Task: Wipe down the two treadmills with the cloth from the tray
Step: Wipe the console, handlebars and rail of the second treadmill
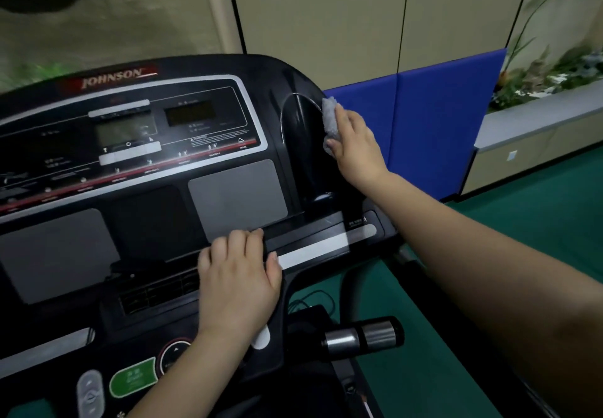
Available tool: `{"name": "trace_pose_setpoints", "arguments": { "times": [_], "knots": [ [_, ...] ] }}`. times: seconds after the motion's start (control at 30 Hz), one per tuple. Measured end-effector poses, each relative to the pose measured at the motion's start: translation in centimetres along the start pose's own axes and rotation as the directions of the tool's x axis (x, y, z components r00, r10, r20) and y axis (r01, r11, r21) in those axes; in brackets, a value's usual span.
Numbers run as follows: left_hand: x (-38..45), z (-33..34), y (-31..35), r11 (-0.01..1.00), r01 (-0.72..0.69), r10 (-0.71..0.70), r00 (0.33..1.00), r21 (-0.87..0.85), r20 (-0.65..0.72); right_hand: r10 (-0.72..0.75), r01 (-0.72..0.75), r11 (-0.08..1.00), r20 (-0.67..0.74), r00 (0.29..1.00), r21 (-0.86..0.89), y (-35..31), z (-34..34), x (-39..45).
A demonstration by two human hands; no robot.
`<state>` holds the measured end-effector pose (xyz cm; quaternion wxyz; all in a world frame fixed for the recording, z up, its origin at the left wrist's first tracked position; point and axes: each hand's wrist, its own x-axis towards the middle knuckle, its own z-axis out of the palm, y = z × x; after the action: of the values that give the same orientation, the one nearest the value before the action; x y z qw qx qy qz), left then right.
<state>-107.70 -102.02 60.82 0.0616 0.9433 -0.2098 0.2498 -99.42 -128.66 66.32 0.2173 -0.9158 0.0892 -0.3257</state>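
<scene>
A black treadmill console (pixel 137 156) with a red brand label fills the left and middle of the head view. My right hand (pixel 354 143) presses a small grey cloth (pixel 330 117) against the console's right side, beside the glossy cup-holder recess (pixel 301 143). My left hand (pixel 239 274) lies flat, fingers together, on the lower ledge of the console near a grey panel (pixel 238 199). Only one treadmill is in view, and no tray shows.
A chrome-tipped handlebar (pixel 362 336) sticks out low on the right. Blue padded panels (pixel 434 124) stand behind the console against a beige wall. A grey planter ledge (pixel 538 117) with plants runs along the right. Green floor (pixel 522 215) lies beneath.
</scene>
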Motion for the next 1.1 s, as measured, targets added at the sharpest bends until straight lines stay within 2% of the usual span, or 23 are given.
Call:
{"name": "trace_pose_setpoints", "arguments": {
  "times": [0.4, 0.63, 0.83, 0.97, 1.1],
  "knots": [
    [0.1, -0.1, -0.1, 1.000, -0.006, 0.006, 1.000, -0.010, 0.020, -0.196, 0.197, 0.980, 0.037, 0.980, -0.024, -5.6, -0.1, 9.0],
    [0.1, 0.1, -0.1, 1.000, -0.006, 0.006, 1.000, -0.014, 0.006, -0.359, 0.362, 0.932, 0.118, 0.926, -0.001, -8.7, 0.3, 11.9],
    [0.0, 0.2, -0.2, 1.000, -0.008, 0.008, 1.000, -0.013, -0.003, -0.532, 0.527, 0.845, 0.053, 0.845, 0.089, -8.3, 1.0, 9.1],
    [0.0, 0.3, -0.1, 1.000, -0.006, 0.006, 1.000, -0.016, -0.011, -0.556, 0.537, 0.816, 0.036, 0.831, 0.214, -7.5, 2.1, 4.7],
    [0.0, 0.2, -0.2, 1.000, -0.003, 0.003, 1.000, -0.013, -0.016, -0.559, 0.529, 0.818, 0.101, 0.823, 0.225, -6.7, 2.2, 0.6]
  ]
}}
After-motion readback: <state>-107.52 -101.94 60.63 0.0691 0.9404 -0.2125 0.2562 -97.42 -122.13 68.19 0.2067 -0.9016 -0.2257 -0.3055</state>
